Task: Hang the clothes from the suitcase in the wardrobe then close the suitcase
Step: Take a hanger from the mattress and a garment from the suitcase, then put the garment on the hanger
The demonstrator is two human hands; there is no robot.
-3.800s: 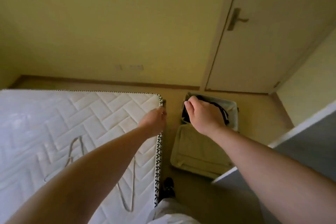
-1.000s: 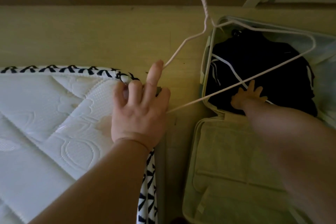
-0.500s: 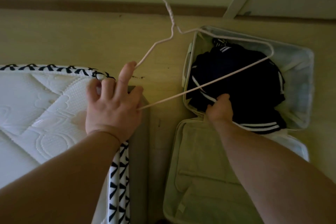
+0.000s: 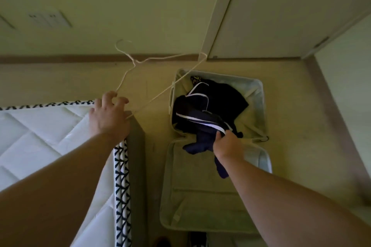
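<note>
An open light suitcase (image 4: 259,90) lies on the floor to the right of the bed, its lid half toward me. A pile of dark navy clothes with white stripes (image 4: 212,106) fills the far half. My right hand (image 4: 226,142) grips a navy garment (image 4: 200,142) from that pile and holds it above the hinge, part of it hanging below my wrist. My left hand (image 4: 108,114) holds a thin white wire hanger (image 4: 160,60) at the mattress corner, the hook pointing away toward the wall.
A white quilted mattress (image 4: 40,132) with a black-and-white patterned edge fills the left side. A wooden skirting board runs along the wall (image 4: 120,6) ahead. A closed door (image 4: 281,12) stands behind the suitcase. A pale wall rises at the right.
My right hand has closed on a navy garment and pulled it up and toward me out of the pile. The view has risen; my left hand keeps the hanger by the mattress corner.
</note>
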